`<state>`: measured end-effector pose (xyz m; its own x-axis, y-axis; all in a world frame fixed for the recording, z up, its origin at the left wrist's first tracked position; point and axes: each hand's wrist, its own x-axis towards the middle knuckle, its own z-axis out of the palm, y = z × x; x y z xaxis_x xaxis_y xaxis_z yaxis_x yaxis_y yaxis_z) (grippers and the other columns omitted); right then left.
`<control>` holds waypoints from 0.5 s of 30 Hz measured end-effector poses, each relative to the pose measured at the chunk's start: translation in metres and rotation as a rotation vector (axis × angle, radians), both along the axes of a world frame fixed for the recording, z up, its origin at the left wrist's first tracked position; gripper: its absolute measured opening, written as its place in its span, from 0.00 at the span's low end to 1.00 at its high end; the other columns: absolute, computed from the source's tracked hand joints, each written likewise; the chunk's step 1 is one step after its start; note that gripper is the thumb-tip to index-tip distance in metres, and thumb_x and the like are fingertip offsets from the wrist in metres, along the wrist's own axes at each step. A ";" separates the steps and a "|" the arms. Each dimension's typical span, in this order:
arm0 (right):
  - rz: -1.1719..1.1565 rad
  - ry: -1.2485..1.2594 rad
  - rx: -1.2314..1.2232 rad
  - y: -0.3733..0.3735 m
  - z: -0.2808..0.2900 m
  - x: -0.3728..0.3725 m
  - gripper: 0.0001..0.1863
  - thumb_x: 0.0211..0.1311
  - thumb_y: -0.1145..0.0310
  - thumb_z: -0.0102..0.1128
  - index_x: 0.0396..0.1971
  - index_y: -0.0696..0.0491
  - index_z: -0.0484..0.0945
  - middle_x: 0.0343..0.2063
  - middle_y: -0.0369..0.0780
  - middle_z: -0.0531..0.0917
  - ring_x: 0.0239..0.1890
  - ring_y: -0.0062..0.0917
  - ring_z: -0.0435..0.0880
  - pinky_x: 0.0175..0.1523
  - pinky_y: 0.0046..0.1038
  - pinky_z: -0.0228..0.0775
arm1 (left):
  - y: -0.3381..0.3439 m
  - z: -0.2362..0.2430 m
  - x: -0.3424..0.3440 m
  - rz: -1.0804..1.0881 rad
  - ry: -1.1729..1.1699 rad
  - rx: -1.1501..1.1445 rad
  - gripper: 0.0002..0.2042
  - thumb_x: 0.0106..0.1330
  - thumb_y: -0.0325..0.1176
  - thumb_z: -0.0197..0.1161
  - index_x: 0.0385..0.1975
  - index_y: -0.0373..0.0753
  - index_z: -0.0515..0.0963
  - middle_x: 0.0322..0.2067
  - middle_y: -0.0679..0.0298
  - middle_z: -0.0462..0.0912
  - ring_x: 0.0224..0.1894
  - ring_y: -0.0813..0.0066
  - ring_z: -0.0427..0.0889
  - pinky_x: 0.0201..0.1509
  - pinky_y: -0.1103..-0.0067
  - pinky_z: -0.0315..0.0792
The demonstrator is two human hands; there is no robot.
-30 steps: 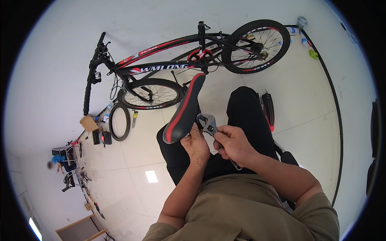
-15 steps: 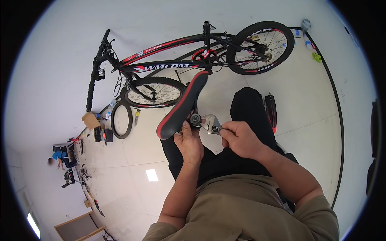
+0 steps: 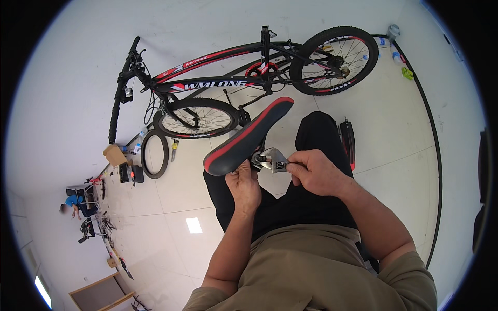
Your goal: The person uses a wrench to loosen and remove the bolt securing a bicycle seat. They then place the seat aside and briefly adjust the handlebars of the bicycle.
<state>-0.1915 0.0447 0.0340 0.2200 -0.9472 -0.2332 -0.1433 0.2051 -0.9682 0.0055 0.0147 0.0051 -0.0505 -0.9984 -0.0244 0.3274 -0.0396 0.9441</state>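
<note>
A black and red bicycle saddle (image 3: 241, 137) lies slanted over my lap, its far tip pointing up and right. My left hand (image 3: 243, 187) grips the saddle from below near its wider end, fingers closed and partly hidden under it. My right hand (image 3: 316, 172) is closed on an adjustable wrench (image 3: 279, 163). The wrench's head sits at the metal clamp (image 3: 257, 159) beneath the saddle; whether the jaws bite on it is too small to tell.
Beyond my knees lies a black-red bicycle (image 3: 209, 83). Left of it are a loose tyre (image 3: 146, 154), a cardboard box (image 3: 113, 155) and, farther off, a seated person (image 3: 73, 202) in blue. A long black-red part (image 3: 348, 142) lies beside my right knee.
The saddle has turned clockwise, its far tip now farther right. The wrench head has swung to lie more level, and my right hand has shifted slightly right and up.
</note>
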 end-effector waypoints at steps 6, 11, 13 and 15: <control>0.068 0.055 0.014 -0.003 -0.002 -0.007 0.10 0.68 0.71 0.54 0.32 0.61 0.80 0.18 0.36 0.80 0.21 0.17 0.74 0.29 0.25 0.66 | -0.003 -0.003 0.007 -0.034 -0.129 0.069 0.13 0.78 0.32 0.50 0.54 0.31 0.73 0.50 0.56 0.82 0.53 0.68 0.81 0.61 0.70 0.74; 0.083 0.044 0.037 -0.005 0.005 -0.010 0.11 0.65 0.71 0.55 0.27 0.64 0.78 0.17 0.44 0.81 0.21 0.29 0.80 0.32 0.31 0.71 | -0.010 -0.017 0.024 -0.108 -0.218 0.054 0.13 0.77 0.34 0.51 0.52 0.32 0.75 0.47 0.58 0.84 0.49 0.71 0.82 0.54 0.76 0.75; 0.100 0.045 0.052 -0.005 0.007 -0.011 0.11 0.66 0.71 0.55 0.27 0.64 0.78 0.17 0.43 0.81 0.21 0.27 0.80 0.32 0.31 0.71 | -0.012 -0.020 0.030 -0.134 -0.276 0.035 0.12 0.77 0.34 0.52 0.52 0.33 0.75 0.46 0.59 0.84 0.46 0.74 0.82 0.49 0.80 0.74; 0.112 0.045 0.074 -0.006 0.010 -0.012 0.12 0.66 0.71 0.55 0.27 0.64 0.78 0.17 0.43 0.81 0.21 0.26 0.79 0.32 0.30 0.71 | -0.012 -0.019 0.031 -0.138 -0.309 0.028 0.12 0.77 0.33 0.53 0.51 0.34 0.76 0.45 0.60 0.85 0.44 0.77 0.82 0.46 0.83 0.72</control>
